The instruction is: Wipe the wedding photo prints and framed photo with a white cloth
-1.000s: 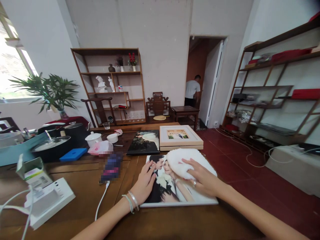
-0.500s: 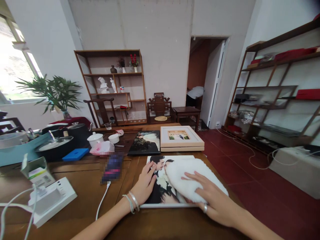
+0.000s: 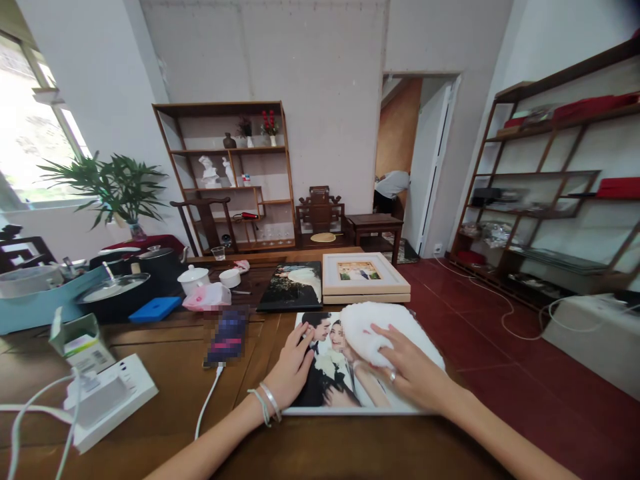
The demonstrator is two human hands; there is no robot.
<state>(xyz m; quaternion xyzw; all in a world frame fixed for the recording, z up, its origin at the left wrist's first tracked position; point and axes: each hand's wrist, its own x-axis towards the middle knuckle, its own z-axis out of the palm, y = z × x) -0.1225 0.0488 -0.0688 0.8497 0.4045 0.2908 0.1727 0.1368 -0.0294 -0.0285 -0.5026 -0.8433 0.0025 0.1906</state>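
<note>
My right hand, fingers spread, presses a soft cloth on the photo; my left hand lies flat at its edge. The photo looks stiff and glossy, so it is best gripped by its edges.

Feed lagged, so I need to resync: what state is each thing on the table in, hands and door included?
left hand: open, flat on the photo panel's left edge.
right hand: open, pressing on the white cloth.
white cloth: bunched, lying on the photo panel.
photo panel: flat, face up on the table.
framed photo: flat, face up.
door: open.
black pan: lid on.
</note>
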